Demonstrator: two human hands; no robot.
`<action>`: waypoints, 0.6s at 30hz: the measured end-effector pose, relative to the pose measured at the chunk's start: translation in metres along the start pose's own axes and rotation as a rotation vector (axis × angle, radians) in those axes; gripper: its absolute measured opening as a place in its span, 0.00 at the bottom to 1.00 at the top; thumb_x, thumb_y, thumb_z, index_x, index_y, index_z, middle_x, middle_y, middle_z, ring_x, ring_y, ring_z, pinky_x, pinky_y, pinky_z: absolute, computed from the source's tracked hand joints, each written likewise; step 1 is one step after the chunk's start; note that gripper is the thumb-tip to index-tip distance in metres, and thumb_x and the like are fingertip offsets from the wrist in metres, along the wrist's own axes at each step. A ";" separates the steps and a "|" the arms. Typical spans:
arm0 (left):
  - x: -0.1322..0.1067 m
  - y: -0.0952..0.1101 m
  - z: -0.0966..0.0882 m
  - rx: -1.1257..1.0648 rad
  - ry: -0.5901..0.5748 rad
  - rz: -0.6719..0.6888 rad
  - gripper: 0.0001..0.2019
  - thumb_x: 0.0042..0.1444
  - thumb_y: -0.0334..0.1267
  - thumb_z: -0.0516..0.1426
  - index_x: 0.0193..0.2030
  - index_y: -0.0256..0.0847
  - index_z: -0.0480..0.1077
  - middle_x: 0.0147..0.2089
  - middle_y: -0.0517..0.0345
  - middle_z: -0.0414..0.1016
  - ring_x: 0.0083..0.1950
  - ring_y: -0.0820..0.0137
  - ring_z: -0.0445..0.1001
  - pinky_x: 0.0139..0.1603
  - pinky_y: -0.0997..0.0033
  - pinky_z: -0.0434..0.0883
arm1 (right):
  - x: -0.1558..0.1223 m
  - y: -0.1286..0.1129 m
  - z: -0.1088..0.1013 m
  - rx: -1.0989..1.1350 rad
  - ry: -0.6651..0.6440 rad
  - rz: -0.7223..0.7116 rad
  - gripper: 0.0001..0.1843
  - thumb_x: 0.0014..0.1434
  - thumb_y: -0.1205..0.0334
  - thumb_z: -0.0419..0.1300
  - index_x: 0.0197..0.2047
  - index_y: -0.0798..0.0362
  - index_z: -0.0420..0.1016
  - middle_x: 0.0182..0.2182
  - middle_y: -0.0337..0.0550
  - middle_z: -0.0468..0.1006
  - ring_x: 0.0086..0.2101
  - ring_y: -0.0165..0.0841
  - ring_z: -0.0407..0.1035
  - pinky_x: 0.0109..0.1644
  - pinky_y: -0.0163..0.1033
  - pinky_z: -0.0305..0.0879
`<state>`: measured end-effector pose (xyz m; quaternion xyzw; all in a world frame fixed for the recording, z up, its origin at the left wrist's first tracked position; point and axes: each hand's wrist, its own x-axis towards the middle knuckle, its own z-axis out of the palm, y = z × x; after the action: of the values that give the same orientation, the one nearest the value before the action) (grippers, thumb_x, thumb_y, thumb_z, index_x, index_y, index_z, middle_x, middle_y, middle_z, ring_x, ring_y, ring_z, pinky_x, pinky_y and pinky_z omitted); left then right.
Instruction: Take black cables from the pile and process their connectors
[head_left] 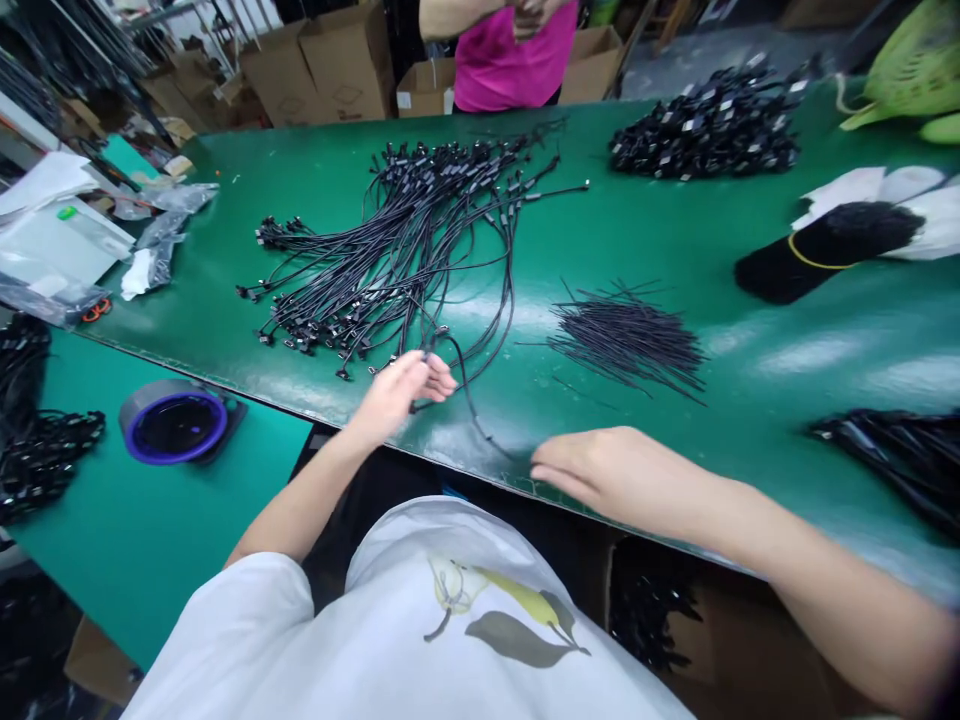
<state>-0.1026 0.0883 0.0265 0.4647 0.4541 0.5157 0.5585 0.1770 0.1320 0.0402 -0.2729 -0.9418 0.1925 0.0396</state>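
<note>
A single black cable [472,408] runs in a curve between my two hands near the table's front edge. One part of it is pinched between the thumb and fingers of my left hand [401,390]. My right hand [600,465] is closed on its other side, fingertips pressed together. Just beyond my left hand spreads a large heap of black cables [390,250] with small plugs at their ends. Ahead of my right hand lies a loose pile of thin black ties [630,338].
The green table [300,180] also carries a heap of coiled black cables [709,125], a banded black bundle [795,265] and more black lengths [900,455] at right. A purple-rimmed tape roll [174,425] sits on the left side table. Across stands a person in pink [517,60].
</note>
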 end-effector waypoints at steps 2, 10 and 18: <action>-0.005 -0.008 0.021 0.243 -0.134 0.043 0.14 0.63 0.47 0.54 0.39 0.38 0.72 0.42 0.52 0.75 0.45 0.69 0.73 0.49 0.69 0.69 | 0.013 -0.021 -0.003 0.110 0.012 -0.057 0.20 0.67 0.54 0.48 0.29 0.49 0.74 0.27 0.41 0.78 0.27 0.32 0.70 0.30 0.36 0.60; -0.007 -0.014 0.049 -0.131 -0.112 -0.014 0.17 0.62 0.53 0.53 0.35 0.40 0.65 0.23 0.65 0.61 0.25 0.74 0.62 0.32 0.71 0.66 | 0.059 -0.012 0.032 0.885 0.582 0.194 0.22 0.57 0.39 0.59 0.40 0.50 0.72 0.33 0.41 0.72 0.36 0.34 0.68 0.40 0.39 0.65; -0.016 -0.034 0.064 -0.308 0.074 -0.193 0.21 0.60 0.56 0.54 0.29 0.40 0.61 0.27 0.63 0.61 0.33 0.73 0.68 0.46 0.65 0.70 | 0.069 -0.030 0.051 1.732 0.602 0.367 0.23 0.53 0.40 0.64 0.30 0.51 0.64 0.22 0.29 0.48 0.19 0.21 0.39 0.19 0.29 0.37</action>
<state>-0.0352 0.0682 0.0030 0.3088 0.4325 0.5399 0.6527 0.0944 0.1278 0.0023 -0.3310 -0.3623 0.7519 0.4403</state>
